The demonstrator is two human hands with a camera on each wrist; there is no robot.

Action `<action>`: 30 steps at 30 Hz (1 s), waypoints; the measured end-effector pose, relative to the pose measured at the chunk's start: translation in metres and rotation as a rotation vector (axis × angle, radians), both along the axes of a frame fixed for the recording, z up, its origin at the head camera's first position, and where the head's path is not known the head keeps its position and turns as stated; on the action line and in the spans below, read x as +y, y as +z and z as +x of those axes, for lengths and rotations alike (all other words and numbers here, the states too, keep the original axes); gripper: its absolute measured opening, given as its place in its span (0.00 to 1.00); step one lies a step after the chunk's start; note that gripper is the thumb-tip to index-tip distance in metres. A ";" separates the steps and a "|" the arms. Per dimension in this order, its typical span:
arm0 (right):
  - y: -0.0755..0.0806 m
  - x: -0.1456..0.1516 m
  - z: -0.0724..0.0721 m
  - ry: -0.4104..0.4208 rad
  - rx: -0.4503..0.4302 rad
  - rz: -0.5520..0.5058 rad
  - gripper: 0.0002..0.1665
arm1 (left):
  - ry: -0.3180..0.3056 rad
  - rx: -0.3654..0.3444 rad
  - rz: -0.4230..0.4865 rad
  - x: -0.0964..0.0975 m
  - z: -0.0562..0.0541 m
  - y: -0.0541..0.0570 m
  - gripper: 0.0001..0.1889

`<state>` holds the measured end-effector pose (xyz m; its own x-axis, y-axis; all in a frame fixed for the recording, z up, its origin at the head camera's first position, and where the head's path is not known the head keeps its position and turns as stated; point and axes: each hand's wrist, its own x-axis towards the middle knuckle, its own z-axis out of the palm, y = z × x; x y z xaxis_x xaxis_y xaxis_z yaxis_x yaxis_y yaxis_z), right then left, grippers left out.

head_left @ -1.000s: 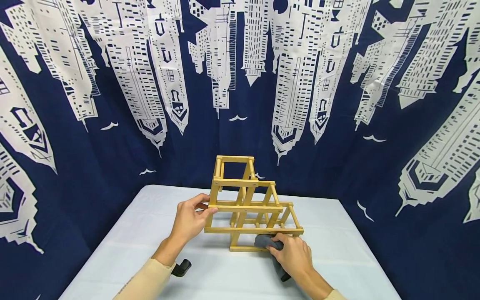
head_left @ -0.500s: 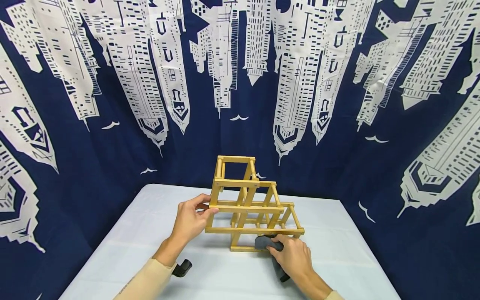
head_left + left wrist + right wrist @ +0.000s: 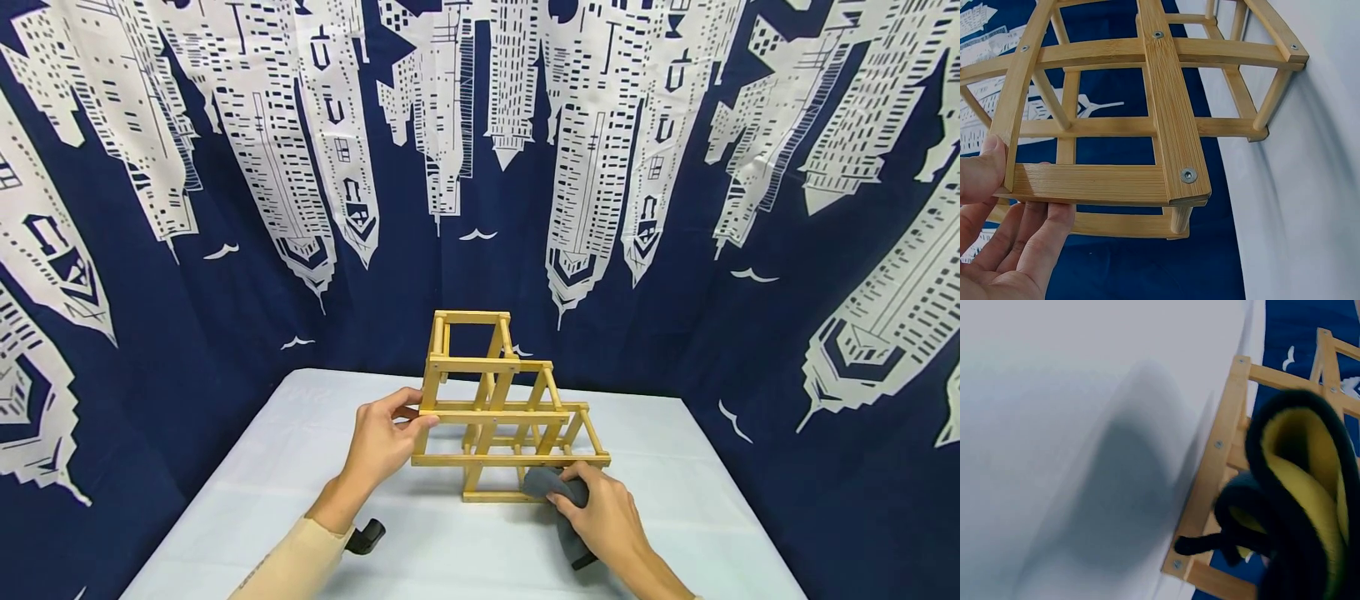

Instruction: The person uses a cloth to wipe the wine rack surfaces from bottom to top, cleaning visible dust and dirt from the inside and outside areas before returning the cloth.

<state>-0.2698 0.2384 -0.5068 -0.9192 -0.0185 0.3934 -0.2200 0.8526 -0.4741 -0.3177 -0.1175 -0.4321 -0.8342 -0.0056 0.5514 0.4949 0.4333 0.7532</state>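
A stepped rack of light wooden slats and dowels [image 3: 491, 416] stands tilted toward its left end, its left part overhanging. My left hand [image 3: 378, 437] grips the rack's left end; in the left wrist view the thumb [image 3: 982, 172] lies on a slat, with the fingers underneath. My right hand [image 3: 607, 512] pinches a folded cleaning cloth [image 3: 542, 482] at the lower front rail. Grey shows outside in the head view, while the right wrist view shows the cloth's yellow inner face [image 3: 1297, 481] and dark edging. There, the cloth hides most of the hand.
A white-covered table [image 3: 285, 467] carries the rack. Behind it hangs a navy curtain [image 3: 420, 283] printed with white buildings and birds. A small black device [image 3: 365, 537] is beside my left wrist.
My right hand has moved slightly right along the lower front rail with the cloth. The left hand keeps its hold, and the rack has barely shifted.
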 end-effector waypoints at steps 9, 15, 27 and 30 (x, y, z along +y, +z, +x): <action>0.013 0.032 0.011 -0.030 -0.087 0.006 0.21 | -0.009 0.004 0.004 0.000 0.002 0.000 0.12; 0.018 0.053 0.014 -0.092 -0.128 0.051 0.22 | -0.010 0.012 0.001 0.001 0.001 0.000 0.12; 0.027 0.065 0.007 -0.162 -0.109 0.085 0.19 | -0.004 0.006 0.001 -0.001 -0.001 -0.001 0.13; 0.020 0.064 0.001 -0.147 -0.099 0.074 0.20 | -0.011 0.005 0.002 -0.001 -0.002 -0.001 0.12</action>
